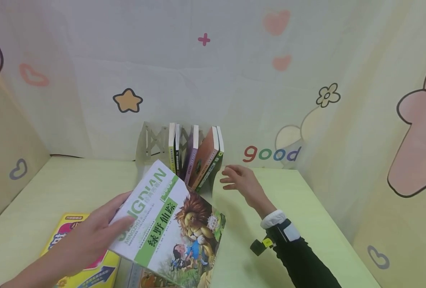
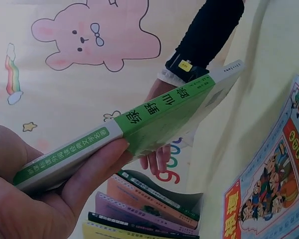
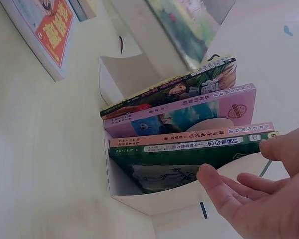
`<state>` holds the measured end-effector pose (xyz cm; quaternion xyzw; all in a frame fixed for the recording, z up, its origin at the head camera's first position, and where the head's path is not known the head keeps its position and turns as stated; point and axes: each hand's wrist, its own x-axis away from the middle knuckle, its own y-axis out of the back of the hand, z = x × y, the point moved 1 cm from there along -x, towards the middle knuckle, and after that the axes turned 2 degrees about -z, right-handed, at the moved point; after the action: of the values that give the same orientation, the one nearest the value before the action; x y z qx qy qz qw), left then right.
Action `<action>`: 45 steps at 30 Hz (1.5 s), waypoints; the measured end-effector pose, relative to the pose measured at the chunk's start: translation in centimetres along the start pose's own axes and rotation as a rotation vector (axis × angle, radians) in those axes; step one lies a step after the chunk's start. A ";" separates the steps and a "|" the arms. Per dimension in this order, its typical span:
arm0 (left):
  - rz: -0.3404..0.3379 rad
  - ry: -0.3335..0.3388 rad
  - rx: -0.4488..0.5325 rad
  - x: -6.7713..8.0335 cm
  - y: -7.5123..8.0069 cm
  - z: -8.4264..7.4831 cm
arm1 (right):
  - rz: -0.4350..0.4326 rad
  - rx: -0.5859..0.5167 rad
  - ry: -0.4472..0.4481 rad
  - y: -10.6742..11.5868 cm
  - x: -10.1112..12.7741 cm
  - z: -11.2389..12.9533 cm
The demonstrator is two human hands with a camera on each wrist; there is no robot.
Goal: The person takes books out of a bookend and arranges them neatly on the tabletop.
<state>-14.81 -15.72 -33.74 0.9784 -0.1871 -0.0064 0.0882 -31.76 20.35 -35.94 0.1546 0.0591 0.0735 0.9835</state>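
Note:
My left hand (image 1: 90, 236) grips a green-and-white book with a lion on its cover (image 1: 170, 224), held tilted above the table; its green spine (image 2: 154, 117) fills the left wrist view, with my fingers (image 2: 97, 169) curled under it. My right hand (image 1: 239, 182) hovers open, fingers spread, just right of the white book rack (image 1: 152, 140). Several books (image 1: 196, 156) lean in that rack. In the right wrist view my fingertips (image 3: 209, 177) are close to the dark green book (image 3: 189, 154) at the rack's end, and I cannot tell whether they touch it.
A yellow-covered book (image 1: 72, 240) lies flat at the table's front left, partly under my left hand, with more books (image 1: 141, 276) beside it. Patterned fabric walls close in the pale green table (image 1: 306, 208) on three sides.

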 end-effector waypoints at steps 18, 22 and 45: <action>0.092 0.068 0.203 -2.9 -1.6 0.2 | 0.514 0.023 -0.022 -0.1 3.9 -0.9; 0.134 0.063 0.229 -3.3 -2.1 0.2 | 0.613 0.051 -0.032 -0.3 4.8 -0.9; 0.226 0.030 0.239 -6.4 -3.4 -0.1 | 0.759 -0.153 -0.142 -1.1 6.7 -2.4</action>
<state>-19.54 -10.19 -34.36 0.9546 -0.2941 0.0405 -0.0260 -25.40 21.15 -39.19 0.0964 -0.0761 0.4255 0.8966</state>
